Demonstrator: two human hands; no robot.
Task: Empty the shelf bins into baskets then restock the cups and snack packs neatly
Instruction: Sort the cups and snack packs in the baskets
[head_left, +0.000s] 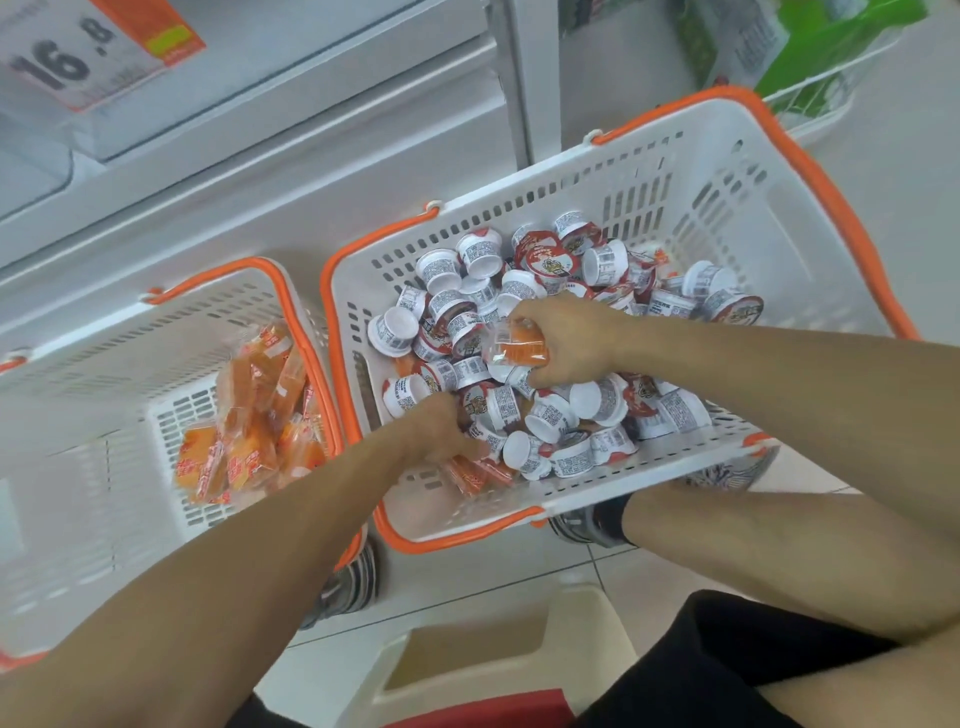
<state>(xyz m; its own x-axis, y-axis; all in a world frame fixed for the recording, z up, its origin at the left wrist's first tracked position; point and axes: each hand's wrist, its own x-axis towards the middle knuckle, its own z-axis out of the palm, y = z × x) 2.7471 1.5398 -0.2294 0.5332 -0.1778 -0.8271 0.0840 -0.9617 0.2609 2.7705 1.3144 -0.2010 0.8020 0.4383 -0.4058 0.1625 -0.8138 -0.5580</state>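
Observation:
A white basket with orange rim (727, 171) holds a heap of several small white-and-red cups (545, 291), with a few orange snack packs mixed in. My right hand (566, 343) grips one orange snack pack (517, 345) above the cups. My left hand (441, 428) is dug into the cups near the basket's front left, fingers curled down among them; what it holds is hidden. Orange packs (478, 475) lie just under it. A second white basket (104, 364) on the left holds several orange snack packs (249, 415).
White shelving (260, 156) runs behind the baskets, with a price tag (88, 57) at top left. A wire bin with green packages (810, 67) sits at top right. A white stool (498, 654), my knees and my shoes are below the baskets.

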